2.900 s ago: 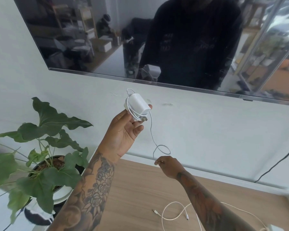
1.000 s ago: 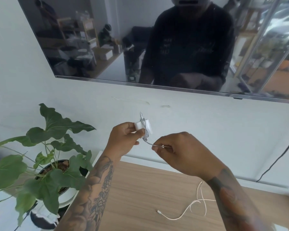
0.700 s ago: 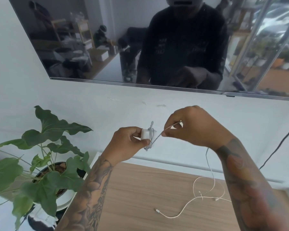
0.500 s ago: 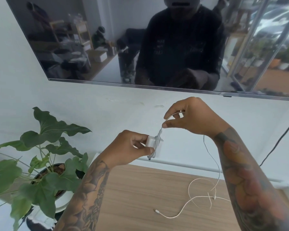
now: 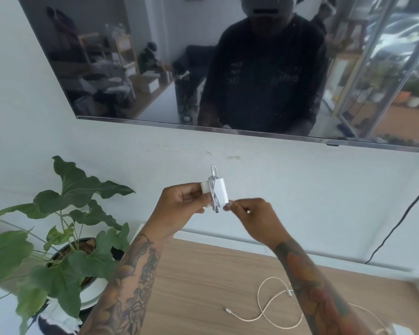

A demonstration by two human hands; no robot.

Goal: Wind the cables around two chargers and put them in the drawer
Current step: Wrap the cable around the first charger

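Observation:
A small white charger point(image 5: 219, 191) is held up in front of the wall, its thin white cable point(image 5: 213, 187) wrapped around its middle in several turns. My left hand point(image 5: 182, 204) grips the charger's left end. My right hand point(image 5: 249, 213) is just to its right, fingertips pinched on the cable's end at the charger's lower corner. A second white cable point(image 5: 266, 308) lies in loose loops on the wooden top point(image 5: 198, 281) below my right forearm. The corner of a second white charger point(image 5: 403, 330) shows at the bottom right edge. No drawer is in view.
A leafy potted plant point(image 5: 65, 233) stands at the left end of the wooden top. A large dark TV screen point(image 5: 203, 64) hangs on the white wall above. A black cord point(image 5: 397, 228) runs down the wall at right.
My right hand came down from above the charger to its lower right, laying the last cable turns around it. The trailing cable is now gone from the air; my left hand kept its grip.

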